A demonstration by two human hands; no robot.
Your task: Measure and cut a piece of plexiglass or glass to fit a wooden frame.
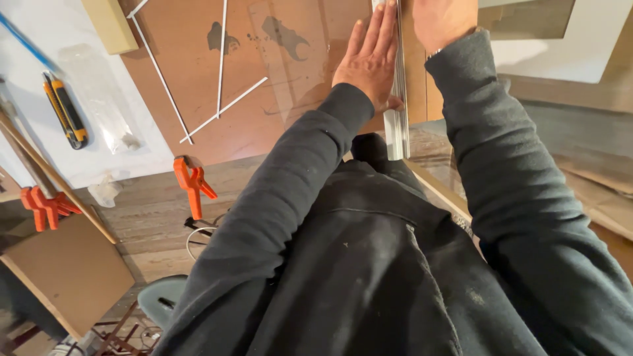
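My left hand [370,60] lies flat, fingers together, pinning the metal straightedge [397,99] on the brown board [198,79]. Right hand [440,23] sits just beside it, fingers cut off, can't tell. If the pressure eases, I reckon that straightedge slides.

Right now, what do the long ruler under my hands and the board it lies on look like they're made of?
The ruler looks like metal, probably aluminium: pale silver, ridged lengthwise, with a dull sheen. The left hand lies flat beside it; the right hand rests by its other edge. The board looks like brown hardboard or fibreboard: a flat, matte, grainless surface with a few dark stains. I can't tell which for certain.
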